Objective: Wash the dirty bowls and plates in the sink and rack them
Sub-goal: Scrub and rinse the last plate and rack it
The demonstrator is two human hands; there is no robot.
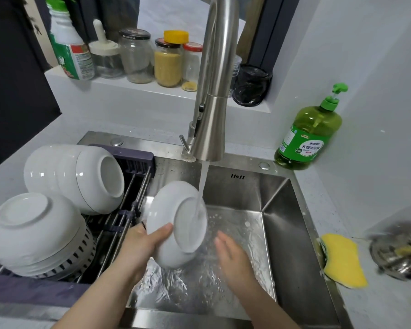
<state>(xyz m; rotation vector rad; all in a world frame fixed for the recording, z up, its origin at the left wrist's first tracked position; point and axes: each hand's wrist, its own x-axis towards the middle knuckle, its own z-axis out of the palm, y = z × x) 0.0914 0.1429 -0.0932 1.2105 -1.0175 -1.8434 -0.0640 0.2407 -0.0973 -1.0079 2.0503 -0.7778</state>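
The main risk is a slip. The white bowl (176, 224) is wet, stands on its edge, and is held by only 1 hand, so a loosened pinch would likely drop it onto the steel floor of the sink (282, 233), where it could chip. The water (203, 186) from the faucet (211, 115) strikes the bowl's underside. At this tilt it could bounce off over the sink's front edge or toward the rack (128, 210). The rack is already crowded with 2 stacks of bowls (76, 176). Setting another bowl among them could knock the stack lying on its side, and the room left looks tight.

The bowl is over the left half of the sink, just right of the rack, with its foot ring facing up and to the right into the stream.

The left hand (142, 243) reaches in from the lower left and grips the bowl by its rim. The thumb (163, 231) is pressed on the outer wall, and the other fingers are hidden behind the bowl, presumably on the inside.

The right hand (233, 255) is just beside the bowl, low in the sink. Its fingers (220, 241) are straight, together and holding nothing, and point toward the bowl's lower edge. I cannot tell whether they touch it.
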